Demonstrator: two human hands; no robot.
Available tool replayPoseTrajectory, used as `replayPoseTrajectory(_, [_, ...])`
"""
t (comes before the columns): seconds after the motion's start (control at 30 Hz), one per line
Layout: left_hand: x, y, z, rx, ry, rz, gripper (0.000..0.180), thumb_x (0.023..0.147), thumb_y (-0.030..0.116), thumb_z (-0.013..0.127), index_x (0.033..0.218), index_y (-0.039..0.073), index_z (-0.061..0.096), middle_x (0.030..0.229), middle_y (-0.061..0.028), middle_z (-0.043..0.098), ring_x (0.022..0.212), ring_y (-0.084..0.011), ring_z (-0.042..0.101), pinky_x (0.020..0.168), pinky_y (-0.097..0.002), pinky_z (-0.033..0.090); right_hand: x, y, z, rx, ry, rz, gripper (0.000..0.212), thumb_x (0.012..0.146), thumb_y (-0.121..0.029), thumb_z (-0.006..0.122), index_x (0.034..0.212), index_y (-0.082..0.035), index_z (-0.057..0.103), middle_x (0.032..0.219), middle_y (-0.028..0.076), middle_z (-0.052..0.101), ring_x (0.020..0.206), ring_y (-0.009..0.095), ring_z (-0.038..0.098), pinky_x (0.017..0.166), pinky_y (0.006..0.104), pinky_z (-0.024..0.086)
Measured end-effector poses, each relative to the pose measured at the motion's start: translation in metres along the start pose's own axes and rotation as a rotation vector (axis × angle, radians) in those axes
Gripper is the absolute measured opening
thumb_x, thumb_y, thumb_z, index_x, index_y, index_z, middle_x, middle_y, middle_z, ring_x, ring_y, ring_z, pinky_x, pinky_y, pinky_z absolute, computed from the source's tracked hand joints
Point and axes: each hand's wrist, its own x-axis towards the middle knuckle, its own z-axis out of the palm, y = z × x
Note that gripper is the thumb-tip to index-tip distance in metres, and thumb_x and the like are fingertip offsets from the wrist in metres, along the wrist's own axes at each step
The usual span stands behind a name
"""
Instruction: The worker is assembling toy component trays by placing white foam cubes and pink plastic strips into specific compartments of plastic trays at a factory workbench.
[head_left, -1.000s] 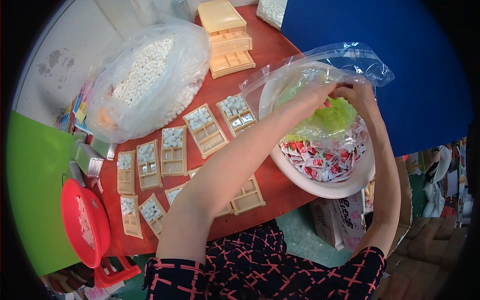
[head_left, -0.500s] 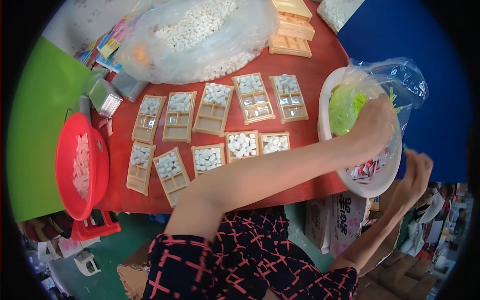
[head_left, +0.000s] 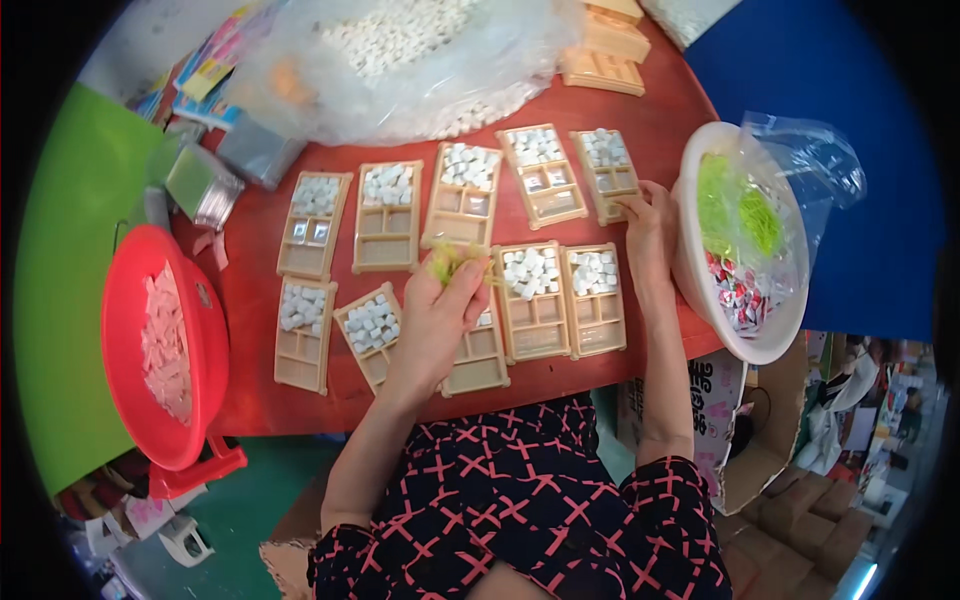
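Observation:
My left hand (head_left: 440, 315) is closed around a tuft of thin green shreds (head_left: 455, 262). It hovers over the middle of the two rows of beige compartment trays and partly hides the trays beneath. With curled fingers, my right hand (head_left: 652, 235) grips the lower corner of the far-right tray (head_left: 613, 182). Each tray, such as the tray (head_left: 547, 195) beside it, carries small white cubes (head_left: 536, 146) in its large far compartment. Smaller compartments nearer me show bare bottoms, and some look glossy.
A white basin (head_left: 690, 255) on the right holds green shreds (head_left: 760, 222), red-and-white packets (head_left: 745, 300) and clear plastic. On the left is a red basin (head_left: 215, 350) with pink pieces. A large plastic bag (head_left: 330, 105) of white cubes lies at the back, near stacked trays (head_left: 604, 70).
My left hand has left the white basin and come back over the trays with green shreds. My right hand has moved from the basin's outer side to the far-right tray.

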Motion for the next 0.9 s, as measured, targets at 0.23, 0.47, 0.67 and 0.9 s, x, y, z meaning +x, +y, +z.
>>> replayPoseTrajectory(0.23, [0.029,-0.014,0.005,0.056,0.057,0.104,0.012,0.092,0.013,0.052,0.093,0.001,0.053,0.070,-0.0009,0.052,0.060,-0.0053,0.047,0.052,-0.0197,0.039,-0.022,-0.109,-0.024,0.692,-0.303,0.174,0.011,0.080,0.004,0.059,0.090,0.000,0.064,0.087,0.005,0.061,0.079,0.011,0.057,0.067,0.0238,0.046])
replayPoseTrajectory(0.47, [0.043,-0.043,-0.002,0.244,0.090,0.251,0.014,0.094,0.018,0.051,0.097,0.005,0.055,0.073,0.0023,0.052,0.059,-0.0014,0.044,0.050,-0.0144,0.034,-0.010,-0.071,-0.008,0.703,-0.358,0.199,0.003,0.079,0.004,0.060,0.080,0.002,0.062,0.074,0.002,0.061,0.071,0.009,0.055,0.065,0.0228,0.045])
replayPoseTrajectory(0.67, [0.038,-0.034,-0.004,0.175,0.042,-0.002,0.014,0.094,0.016,0.051,0.098,0.004,0.055,0.073,0.0020,0.052,0.062,-0.0023,0.045,0.053,-0.0160,0.037,0.005,-0.068,-0.007,-0.017,-0.144,-0.098,0.013,0.077,0.004,0.061,0.090,0.003,0.065,0.080,0.004,0.061,0.072,0.010,0.057,0.064,0.0233,0.045])
replayPoseTrajectory(0.9, [0.030,-0.034,-0.016,0.459,-0.037,0.157,0.013,0.093,0.014,0.050,0.096,0.003,0.055,0.072,0.0012,0.053,0.064,-0.0046,0.047,0.055,-0.0203,0.038,-0.009,-0.115,0.004,0.783,-0.497,-0.053,0.010,0.077,0.007,0.058,0.083,0.002,0.063,0.075,0.002,0.060,0.072,0.008,0.053,0.065,0.0213,0.043])
